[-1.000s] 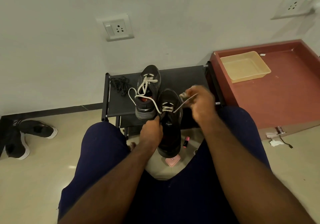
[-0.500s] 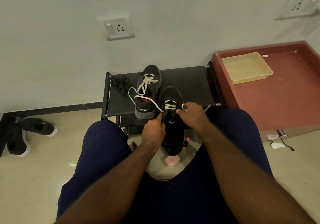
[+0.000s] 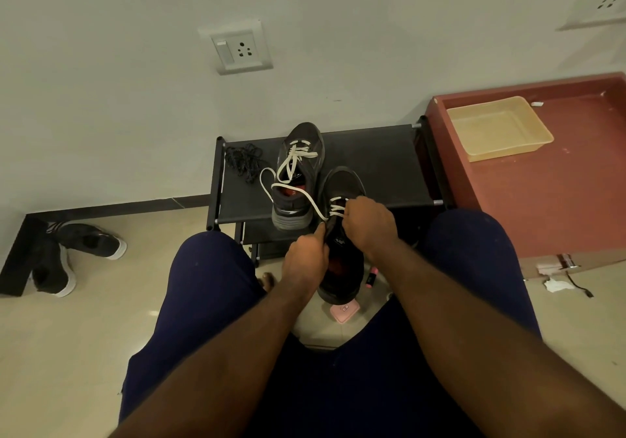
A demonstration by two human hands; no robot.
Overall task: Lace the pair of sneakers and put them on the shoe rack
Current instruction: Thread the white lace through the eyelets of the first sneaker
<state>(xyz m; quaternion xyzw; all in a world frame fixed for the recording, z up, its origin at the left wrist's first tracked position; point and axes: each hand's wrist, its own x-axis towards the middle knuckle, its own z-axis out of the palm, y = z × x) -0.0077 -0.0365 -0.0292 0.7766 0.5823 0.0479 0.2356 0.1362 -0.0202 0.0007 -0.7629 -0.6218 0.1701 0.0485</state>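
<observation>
A dark sneaker (image 3: 343, 183) is held between my knees, toe pointing away, with a white lace (image 3: 306, 197) threaded through its lowest eyelets. My left hand (image 3: 305, 261) grips the sneaker's left side near the tongue. My right hand (image 3: 369, 222) pinches the lace at the eyelets on the right side. One loose lace end loops left over the second dark sneaker (image 3: 298, 173), which stands on the black shoe rack (image 3: 372, 166) with its own white lace partly threaded.
A tangle of black laces (image 3: 244, 161) lies on the rack's left end. A red-brown cabinet top (image 3: 548, 193) with a beige tray (image 3: 498, 127) stands to the right. Two dark shoes (image 3: 67, 254) lie on the floor at left. Under the held sneaker lie a pink item (image 3: 343, 312) and a small pink tube (image 3: 371, 276).
My right hand, which had pulled the lace out to the right, came back down to the sneaker's eyelets. My left hand kept its hold on the sneaker.
</observation>
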